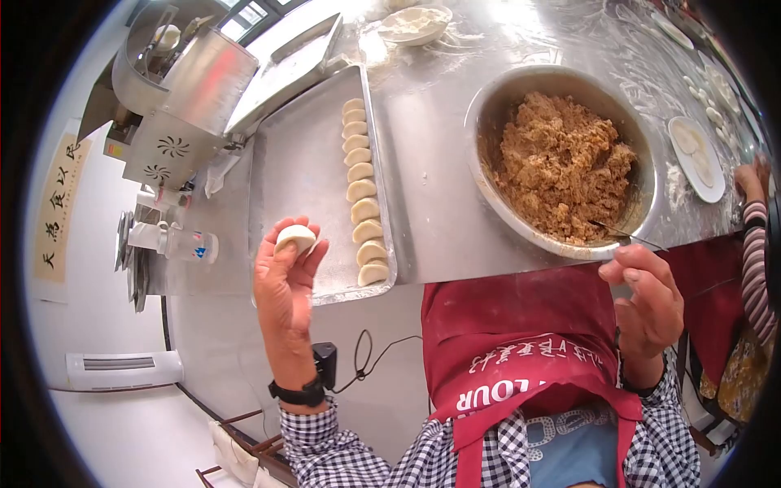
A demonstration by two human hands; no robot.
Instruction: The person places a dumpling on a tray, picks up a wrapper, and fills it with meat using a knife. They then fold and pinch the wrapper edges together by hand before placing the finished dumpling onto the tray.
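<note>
My left hand [286, 272] holds a pale half-moon dumpling [294, 237] between thumb and fingers, above the near left part of a metal tray [297, 171]. A column of similar dumplings [361, 191] lies along the tray's right side. My right hand [647, 302] is at the table's front edge, just below the large steel bowl [482, 175]. Its fingers are loosely curled and apart, with nothing visible in them. Brown minced filling [561, 167] heaps in the bowl, and a thin utensil handle [626, 234] sticks out over the rim near my right fingers.
A white oval plate with dough wrappers [713, 187] lies right of the bowl, near a co-worker's hand [752, 179]. A bowl of flour [415, 24] stands at the back. On the left are a steel machine [191, 89] and a clear plastic container [191, 246].
</note>
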